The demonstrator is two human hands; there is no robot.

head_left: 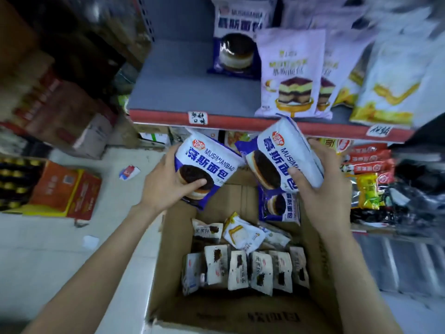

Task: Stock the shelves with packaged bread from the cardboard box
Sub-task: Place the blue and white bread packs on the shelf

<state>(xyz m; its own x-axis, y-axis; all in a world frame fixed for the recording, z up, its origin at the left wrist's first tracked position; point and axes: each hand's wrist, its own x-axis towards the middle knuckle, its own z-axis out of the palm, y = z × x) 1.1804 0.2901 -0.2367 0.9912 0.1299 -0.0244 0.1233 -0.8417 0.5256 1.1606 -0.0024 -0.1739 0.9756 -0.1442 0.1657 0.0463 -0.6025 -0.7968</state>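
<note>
My left hand [166, 182] grips a blue-and-white mousse bread pack [212, 160] above the open cardboard box [231, 309]. My right hand [320, 186] holds a stack of the same packs [279, 155], tilted, just below the shelf's red front edge [163, 116]. One more blue pack [279, 206] leans against the box's far wall. Several small white bread packs [240, 268] stand in a row inside the box. On the grey shelf [175, 78], a matching blue pack [236, 39] stands at the back beside a lilac cake-bread pack [291, 73].
Yellow-and-white bread bags [390, 75] fill the shelf's right side. Red and yellow snack packs [370, 169] crowd the lower shelf on the right. Orange cartons [65, 189] and brown boxes [72, 112] stand on the tiled floor at left, with scraps of litter [128, 172].
</note>
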